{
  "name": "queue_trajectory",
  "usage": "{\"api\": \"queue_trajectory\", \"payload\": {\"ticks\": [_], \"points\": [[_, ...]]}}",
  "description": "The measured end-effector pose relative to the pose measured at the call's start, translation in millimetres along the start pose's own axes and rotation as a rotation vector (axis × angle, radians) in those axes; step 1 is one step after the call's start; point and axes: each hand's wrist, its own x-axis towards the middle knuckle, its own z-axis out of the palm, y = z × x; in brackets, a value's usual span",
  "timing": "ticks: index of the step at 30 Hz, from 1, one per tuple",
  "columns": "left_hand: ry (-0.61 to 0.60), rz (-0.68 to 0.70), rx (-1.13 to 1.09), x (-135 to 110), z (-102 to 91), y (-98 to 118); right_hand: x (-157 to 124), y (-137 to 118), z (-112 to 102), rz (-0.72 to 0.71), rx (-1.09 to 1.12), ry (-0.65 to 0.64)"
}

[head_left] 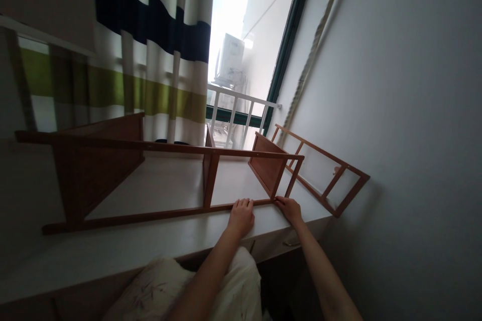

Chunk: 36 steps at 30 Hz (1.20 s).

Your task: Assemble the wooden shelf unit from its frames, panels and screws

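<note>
A reddish-brown wooden shelf rack (207, 180) lies on its side along a white ledge, its shelf boards standing upright between two long rails. My left hand (241, 218) is closed over the near lower rail, fingers curled across its top. To the right, my right hand (289, 209) grips the same rail where the end shelf board meets it; its fingertips are partly hidden. A separate ladder-like wooden frame (333, 183) leans against the wall beyond the right hand.
The white ledge (150, 238) has drawers below it, with a handle (291, 243) near my right forearm. Behind are a striped curtain (158, 75), a window with a white railing (235, 95), and a rope-like wrapped pipe (312, 57) along the white wall (406, 90).
</note>
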Motion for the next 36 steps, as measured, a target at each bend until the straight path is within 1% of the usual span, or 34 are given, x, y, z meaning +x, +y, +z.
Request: {"api": "queue_trajectory", "payload": {"ticks": [25, 36], "points": [[0.004, 0.003, 0.027, -0.1, 1.3, -0.6, 3.2, 5.2, 5.3, 0.004, 0.038, 0.024], [0.013, 0.004, 0.016, 0.3, 1.4, -0.8, 1.5, 2.8, 5.4, -0.004, 0.051, 0.031]]}}
